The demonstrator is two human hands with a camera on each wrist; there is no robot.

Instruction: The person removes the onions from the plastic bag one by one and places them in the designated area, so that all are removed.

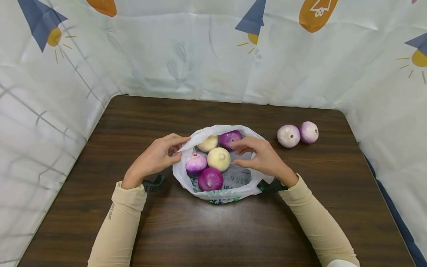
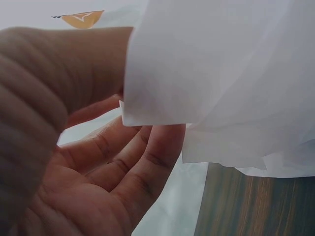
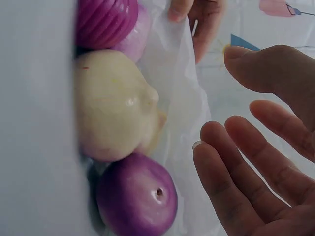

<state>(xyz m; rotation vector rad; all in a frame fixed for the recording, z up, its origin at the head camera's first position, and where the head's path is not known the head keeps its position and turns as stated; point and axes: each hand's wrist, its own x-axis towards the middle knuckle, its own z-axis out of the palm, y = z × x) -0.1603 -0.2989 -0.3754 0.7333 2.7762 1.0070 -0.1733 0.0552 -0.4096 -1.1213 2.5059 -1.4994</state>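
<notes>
Work surface: dark wood-grain desk (image 1: pixel 186 237) with rounded far corners.
Container: white plastic bag (image 1: pixel 240 191), mouth up, resting midway between the desk's left and right edges, short of the far edge.
Bag contents: five onions. A pale onion (image 1: pixel 218 159) sits in the middle of the group; a second pale onion (image 1: pixel 208 144) lies beyond it, toward the desk's far edge. A glossy purple onion (image 1: pixel 229 138) lies on the far side, a light purple onion (image 1: pixel 196 163) on the left, and a deep purple onion (image 1: pixel 210 179) nearest the wearer.
Left hand (image 1: pixel 160 154): thumb and fingers pinching the bag's left rim.
Right hand (image 1: pixel 261 157): fingers released, loosely bent, thumb spread away; positioned over the bag's right side, near the glossy purple onion.
Loose onions: two white-and-purple onions (image 1: pixel 288 136), side by side toward the desk's far right corner.
Backdrop: white printed sheeting (image 1: pixel 200 55) behind the far edge.
</notes>
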